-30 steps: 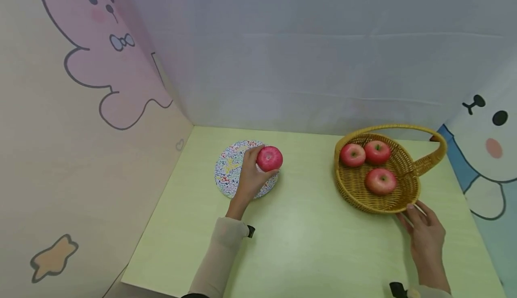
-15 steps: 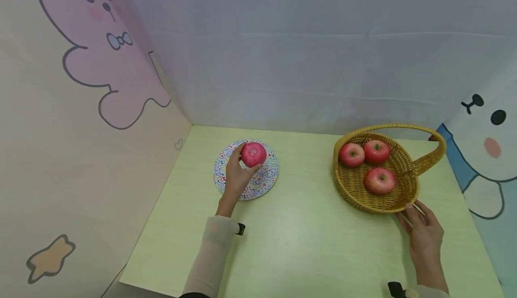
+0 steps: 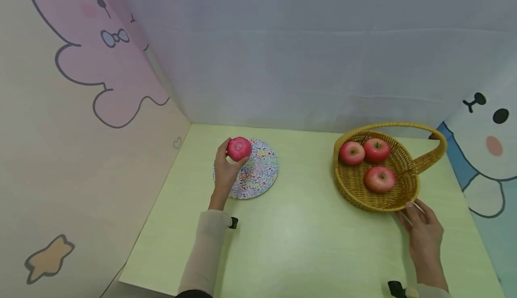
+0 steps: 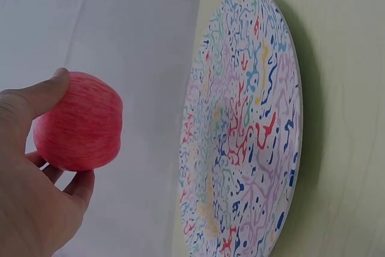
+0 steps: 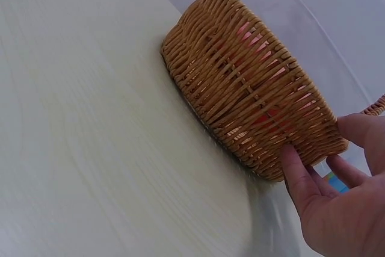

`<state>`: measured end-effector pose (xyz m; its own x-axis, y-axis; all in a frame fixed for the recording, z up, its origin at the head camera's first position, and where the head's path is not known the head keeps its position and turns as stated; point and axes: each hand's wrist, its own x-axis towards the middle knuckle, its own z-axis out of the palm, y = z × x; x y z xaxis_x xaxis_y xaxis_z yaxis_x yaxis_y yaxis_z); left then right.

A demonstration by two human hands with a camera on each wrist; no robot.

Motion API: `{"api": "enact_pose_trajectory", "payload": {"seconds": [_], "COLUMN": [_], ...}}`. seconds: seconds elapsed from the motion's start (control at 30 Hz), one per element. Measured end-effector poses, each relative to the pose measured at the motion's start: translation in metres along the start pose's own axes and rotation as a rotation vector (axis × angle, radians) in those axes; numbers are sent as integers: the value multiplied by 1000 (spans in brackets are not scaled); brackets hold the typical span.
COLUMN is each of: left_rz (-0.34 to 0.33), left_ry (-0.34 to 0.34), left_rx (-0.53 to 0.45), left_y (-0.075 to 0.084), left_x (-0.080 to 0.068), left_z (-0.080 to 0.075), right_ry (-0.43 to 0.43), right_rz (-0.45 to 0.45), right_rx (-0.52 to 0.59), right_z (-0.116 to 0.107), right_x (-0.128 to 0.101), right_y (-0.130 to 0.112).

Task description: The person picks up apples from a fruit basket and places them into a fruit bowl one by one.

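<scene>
My left hand [image 3: 225, 168] holds a red apple [image 3: 239, 148] between thumb and fingers, over the left part of a round plate [image 3: 260, 172] patterned with colourful squiggles. In the left wrist view a gap shows between the apple [image 4: 81, 121] and the plate [image 4: 252, 130]. On the right stands a woven wicker basket [image 3: 353, 192] with a tall handle. Three red apples lie in it, one of them nearest the front [image 3: 379, 179]. My right hand [image 3: 426, 237] grips the basket's near right side, thumb at the rim and fingers against the outer wall [image 5: 252, 94].
Both plate and basket stand on a pale green table [image 3: 299, 226]. Behind it hangs a grey-white cloth backdrop [image 3: 282, 64]. A cartoon-printed wall [image 3: 81, 163] borders the left side, and another printed panel [image 3: 488, 172] the right.
My left hand has carried the apple leftward across the plate and slightly toward the back. My right hand and the basket have kept their place.
</scene>
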<state>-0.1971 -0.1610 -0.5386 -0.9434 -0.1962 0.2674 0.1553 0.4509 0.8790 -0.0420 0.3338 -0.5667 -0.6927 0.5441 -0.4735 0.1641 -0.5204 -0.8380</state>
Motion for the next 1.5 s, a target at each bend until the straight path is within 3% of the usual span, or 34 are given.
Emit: {"api": "enact_pose_trajectory", "payload": {"seconds": [0.27,0.73,1.0,1.5], "left_rz": [-127,-206,-249,-285], "left_ry": [1,-10,-26,-113], "left_rx": [-58,-68,-63,-37], "left_y": [-19,-59,-65,-64], "left_x": [7,19,20,23], "left_z": [-4,0,1,-5], "right_ry": [-13,-9,-5,-11], "right_rz": [6,5,5,-9], "right_rx": [20,14,-34,-10], "right_z": [1,-1,1,1], "right_x": [-2,-3,-2,-5], "right_y": [-2,-1,0,1]}}
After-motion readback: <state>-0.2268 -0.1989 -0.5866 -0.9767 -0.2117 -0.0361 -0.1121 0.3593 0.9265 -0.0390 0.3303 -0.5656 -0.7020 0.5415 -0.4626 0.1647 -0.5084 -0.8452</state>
